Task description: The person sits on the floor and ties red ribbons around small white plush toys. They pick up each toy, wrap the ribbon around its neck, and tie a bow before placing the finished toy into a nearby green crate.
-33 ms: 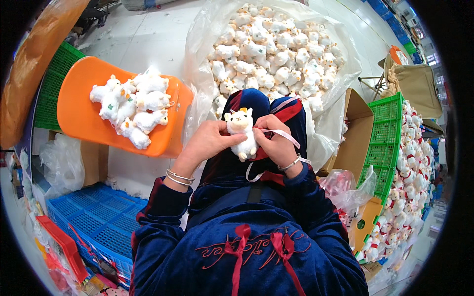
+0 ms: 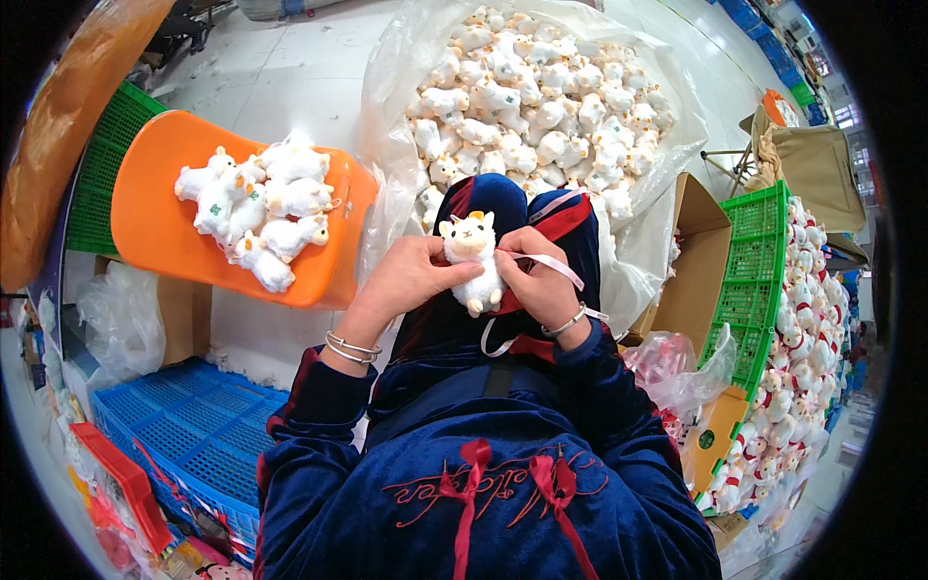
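Note:
Over my lap I hold a small white plush alpaca [image 2: 470, 263], upright with its face toward me and a yellow-orange tuft on its head. My left hand [image 2: 413, 275] pinches it from the left, thumb across its belly. At its right side my right hand [image 2: 541, 280] is closed on a narrow pale pink ribbon [image 2: 554, 265], whose loose end runs out past the knuckles. The right fingertips touch the plush near its neck; whether the ribbon goes round behind it is hidden. Another white strap [image 2: 491, 336] curves over my lap just below.
To the left, an orange stool [image 2: 145, 208] bears several white plush alpacas [image 2: 253, 208]. Ahead, a big clear plastic bag [image 2: 387, 106] holds a heap of similar plushes. A blue crate [image 2: 184, 416] stands at lower left, a cardboard box [image 2: 691, 261] and green crate [image 2: 754, 290] at right.

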A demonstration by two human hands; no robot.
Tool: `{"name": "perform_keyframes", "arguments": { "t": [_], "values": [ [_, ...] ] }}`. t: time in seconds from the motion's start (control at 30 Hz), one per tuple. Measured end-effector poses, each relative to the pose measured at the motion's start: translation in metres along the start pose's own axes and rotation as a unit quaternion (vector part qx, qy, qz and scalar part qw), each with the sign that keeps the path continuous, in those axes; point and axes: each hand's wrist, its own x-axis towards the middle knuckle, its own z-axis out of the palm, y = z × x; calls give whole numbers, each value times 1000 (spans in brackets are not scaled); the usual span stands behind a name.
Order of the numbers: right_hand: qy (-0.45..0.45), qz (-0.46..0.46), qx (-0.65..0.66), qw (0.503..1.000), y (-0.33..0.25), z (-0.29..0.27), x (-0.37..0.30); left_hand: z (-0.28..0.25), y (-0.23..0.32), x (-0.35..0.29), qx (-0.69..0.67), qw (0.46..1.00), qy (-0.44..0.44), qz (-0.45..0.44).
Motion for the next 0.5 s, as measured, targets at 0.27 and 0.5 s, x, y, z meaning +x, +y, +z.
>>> {"name": "perform_keyframes", "arguments": {
  "t": [0.27,0.5],
  "values": [
    [38,-106,-108,988,-15,2,-1,0,13,-2,2,1000,9,-5],
    [36,-109,-69,991,-17,1,-4,-14,20,-15,47,998,-2,41]
  ]
}}
